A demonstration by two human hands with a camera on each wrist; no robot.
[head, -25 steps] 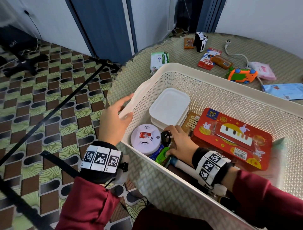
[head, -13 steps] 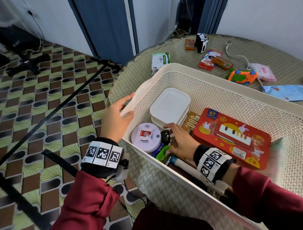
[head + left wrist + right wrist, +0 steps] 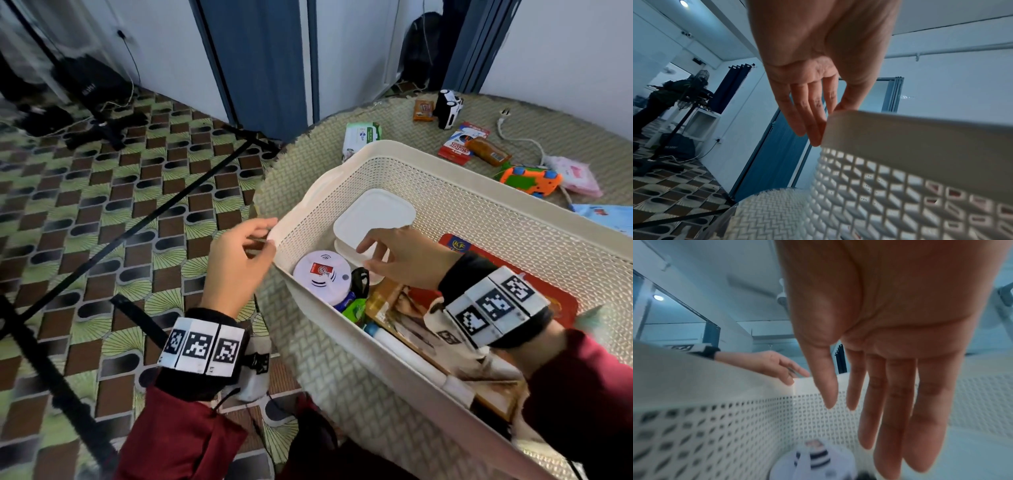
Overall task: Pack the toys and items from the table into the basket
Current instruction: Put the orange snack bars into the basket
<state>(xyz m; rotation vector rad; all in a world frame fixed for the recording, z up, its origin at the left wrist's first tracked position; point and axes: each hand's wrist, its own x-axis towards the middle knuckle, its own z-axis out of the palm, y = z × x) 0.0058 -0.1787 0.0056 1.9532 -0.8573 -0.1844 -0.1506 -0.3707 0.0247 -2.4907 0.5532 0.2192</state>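
Left hand [image 3: 236,263] spread, fingertips on basket [image 3: 479,192] corner at counter [image 3: 582,137] edge. Right hand [image 3: 404,257] spread, empty, above packed box [image 3: 373,216]. Toys [image 3: 529,178] remain on counter. Risk: basket tipping off edge if pushed.

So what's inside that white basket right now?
In the basket: a white lidded box, round white alarm, red toy pack, brown packets. The right hand and sleeve cover the rest.

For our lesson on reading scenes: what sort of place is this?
Probably a room in a home or small office: patterned floor tiles, blue doors, a woven-topped table strewn with toys.
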